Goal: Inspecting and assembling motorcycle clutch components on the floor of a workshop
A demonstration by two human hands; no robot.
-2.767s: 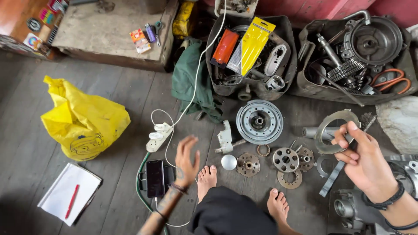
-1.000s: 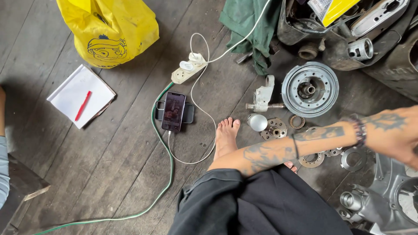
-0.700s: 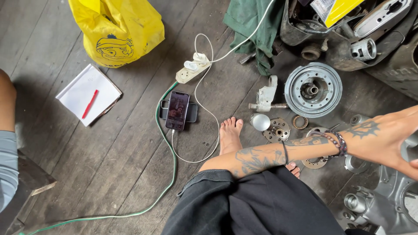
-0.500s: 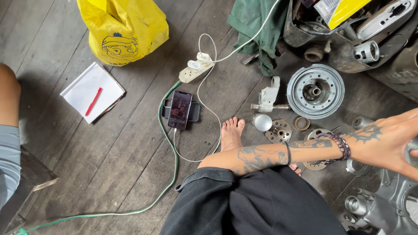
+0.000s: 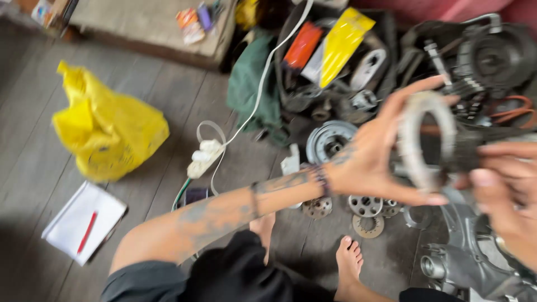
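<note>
While clamped between both hands (image 5: pixel 386 151), pale metal ring (image 5: pixel 426 140) upright, opening toward the camera.

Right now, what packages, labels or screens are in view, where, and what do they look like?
Yellow plastic bag: floor, left; crumpled, bulging.
Long yellow packet: top centre, on the parts pile; flat, glossy.
Orange-red packet: just left of the yellow one; flat, oblong.
Small packets: wooden board, top; orange and purple, blurred.
Phone: floor by the white power strip; dark, mostly hidden.
</note>
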